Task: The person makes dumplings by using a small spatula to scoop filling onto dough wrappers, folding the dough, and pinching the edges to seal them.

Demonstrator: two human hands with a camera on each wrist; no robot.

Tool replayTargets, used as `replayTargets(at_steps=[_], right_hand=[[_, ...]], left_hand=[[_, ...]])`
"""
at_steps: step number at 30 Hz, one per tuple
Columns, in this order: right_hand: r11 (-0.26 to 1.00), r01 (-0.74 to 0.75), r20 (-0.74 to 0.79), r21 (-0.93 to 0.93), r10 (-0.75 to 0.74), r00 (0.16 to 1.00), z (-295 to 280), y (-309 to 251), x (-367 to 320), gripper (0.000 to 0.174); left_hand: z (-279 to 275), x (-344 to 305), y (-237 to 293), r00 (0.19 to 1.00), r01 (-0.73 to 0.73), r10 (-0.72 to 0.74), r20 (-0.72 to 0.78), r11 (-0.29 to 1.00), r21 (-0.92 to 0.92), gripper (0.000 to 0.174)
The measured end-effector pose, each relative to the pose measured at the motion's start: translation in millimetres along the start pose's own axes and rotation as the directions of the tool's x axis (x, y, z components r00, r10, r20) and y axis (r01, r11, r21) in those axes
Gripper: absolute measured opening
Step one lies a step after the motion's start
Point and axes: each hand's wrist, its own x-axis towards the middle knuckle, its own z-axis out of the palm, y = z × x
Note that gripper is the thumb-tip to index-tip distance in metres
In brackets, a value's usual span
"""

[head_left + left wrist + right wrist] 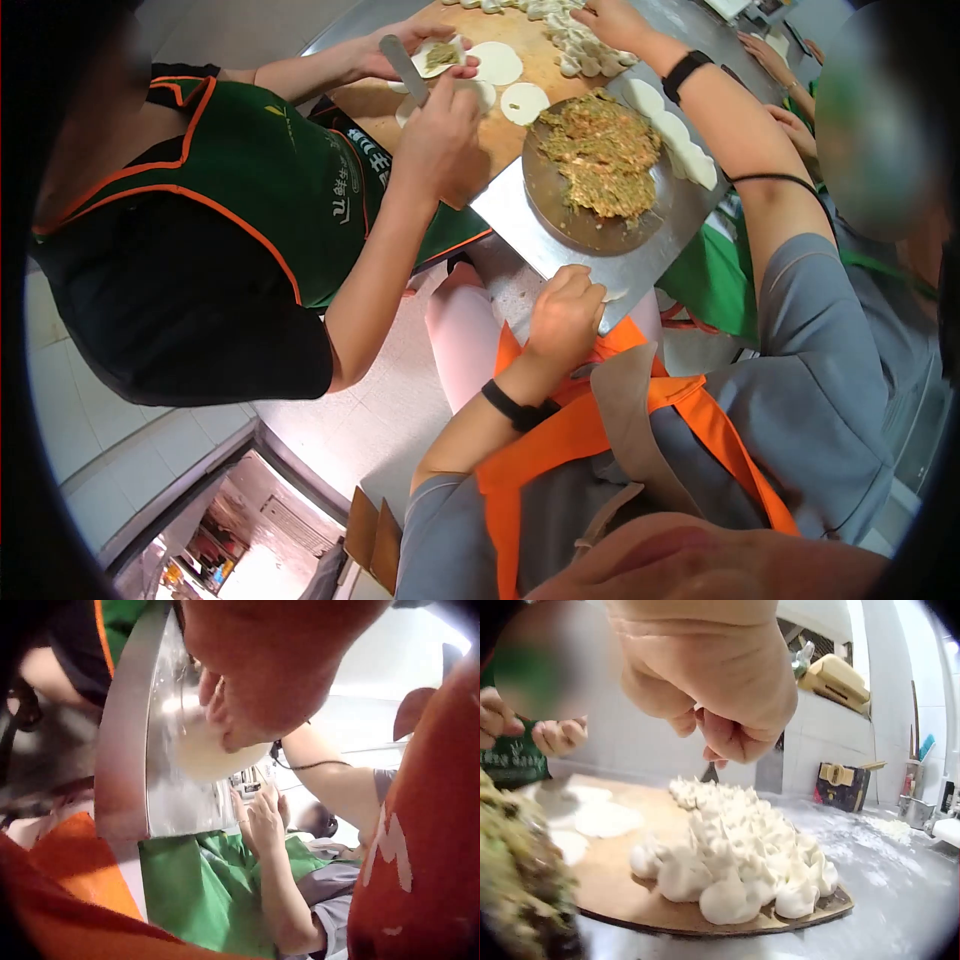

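My left hand (566, 316), fingers curled, is at the near edge of a metal surface (520, 225), below a bowl of chopped filling (605, 155). In the left wrist view, a pale round shape (217, 763) shows beside my left hand (262, 682); contact cannot be told. My right hand (612, 22) is over the far end of the wooden board. Its curled fingers hang above rows of white dumplings (735, 847) in the right wrist view, with nothing clearly between them; a dark pointed thing (710, 773) shows just below my right hand (712, 682).
At the left, a person in a green apron (290, 190) holds a filled wrapper and a spatula (403, 68). Flat wrappers (496, 63) lie on the board (375, 110); others (680, 145) overlap right of the bowl. More people stand at the right. A dark box (842, 786) stands by the wall.
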Motion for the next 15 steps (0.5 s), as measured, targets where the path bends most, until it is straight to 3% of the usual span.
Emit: replayTargets(at_steps=[2, 3, 5, 6, 7, 9, 11, 12, 15], right_hand=[[0.99, 0.091, -0.131, 0.106, -0.076, 0.988, -20.9, 1.0, -30.2, 0.028], [0.959, 0.023, -0.045, 0.281, -0.01, 0.999, -37.2, -2.3, -53.7, 0.025], [0.95, 0.062, 0.0, 0.306, -0.065, 0.998, -74.7, -27.6, -118.7, 0.02], [0.944, 0.081, 0.024, 0.319, -0.093, 0.995, -86.5, -37.4, -151.6, 0.019], [0.938, 0.033, 0.036, 0.345, -0.049, 0.998, -89.6, -46.5, -185.4, 0.019], [0.919, -0.046, 0.05, 0.393, 0.028, 0.998, -84.8, -56.0, -240.9, 0.021], [0.989, 0.125, -0.057, 0.073, -0.121, 0.991, -65.8, -48.2, -278.0, 0.021], [0.976, 0.196, -0.088, -0.096, -0.204, 0.975, -56.6, -46.3, -293.3, 0.022], [0.993, 0.105, -0.018, -0.047, -0.106, 0.994, -39.0, -63.0, -324.6, 0.028]], left_hand=[[-9.8, 0.1, 11.5, 0.998, -0.061, 0.059, -0.028, 0.996, -0.071, 0.011], [-11.8, 0.6, 18.6, 0.998, -0.013, 0.006, -0.067, 0.995, -0.102, 0.01], [-14.2, 1.5, 31.9, 0.985, 0.088, -0.112, -0.131, 0.981, -0.171, 0.01], [-15.8, 1.5, 36.7, 0.928, 0.323, -0.37, -0.042, 0.857, -0.401, 0.015], [-18.1, 1.1, 40.7, 0.807, 0.524, -0.582, 0.1, 0.628, -0.575, 0.02], [-16.0, -0.7, 44.5, 0.65, 0.601, -0.689, 0.321, 0.208, -0.771, 0.029], [-10.8, -3.9, 45.2, 0.682, 0.459, -0.618, 0.391, -0.054, -0.887, 0.036], [-9.4, -3.5, 47.2, 0.697, 0.457, -0.609, 0.379, -0.03, -0.889, 0.036], [-10.3, -5.3, 59.7, 0.713, 0.467, -0.607, 0.351, 0.039, -0.883, 0.033]])
